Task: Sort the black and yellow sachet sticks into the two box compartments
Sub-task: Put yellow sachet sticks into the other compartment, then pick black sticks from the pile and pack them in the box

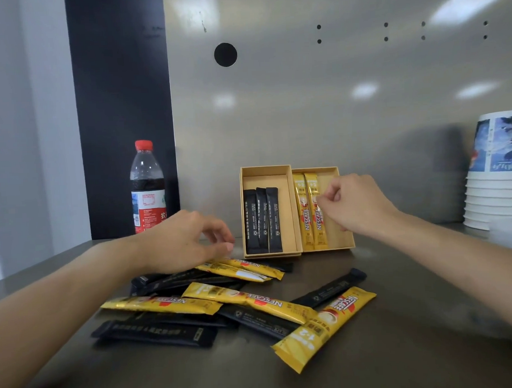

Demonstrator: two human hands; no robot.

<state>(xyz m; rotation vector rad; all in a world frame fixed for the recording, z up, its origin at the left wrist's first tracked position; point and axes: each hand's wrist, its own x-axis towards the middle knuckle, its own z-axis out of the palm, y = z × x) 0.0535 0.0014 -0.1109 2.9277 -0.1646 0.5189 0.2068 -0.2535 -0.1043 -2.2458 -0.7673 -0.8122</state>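
Yellow foil lies right under the right hand (355, 203). Its fingers (326, 197) are curled in, thumb and forefinger tips drawn together over the upper half of one of two yellow foil sachet sticks (303, 218). I cannot tell whether they pinch that stick or only touch it. Both sticks lie flat in the right compartment (337, 243) of the open tan cardboard box (273, 254). They sit side by side against its left wall, long axes running front to back along the compartment.

The left compartment (284, 210) holds three black sachet sticks (263, 219), parallel and touching. They also lie front to back and are pushed toward the box's front edge.

The left hand (184, 240) hangs palm down just in front of the box and to its left. Its fingers are loosely bent, thumb and forefinger a little apart with nothing between them, over the far end of a loose heap of black and yellow sachet sticks (224, 305).

That heap spreads in front of the box on the brushed steel counter (412, 304), the sticks crossing one another. Most lie crosswise to the sticks in the box. At the heap's right side, a lone black stick (329, 288) and a big yellow stick (323, 330) slant up toward the box's right.

Left of the box stands a clear plastic cola bottle with a red cap (147, 191). Well to the right of the box is a stack of printed white paper cups (495, 182). Behind the box rises a steel wall panel (304, 105).
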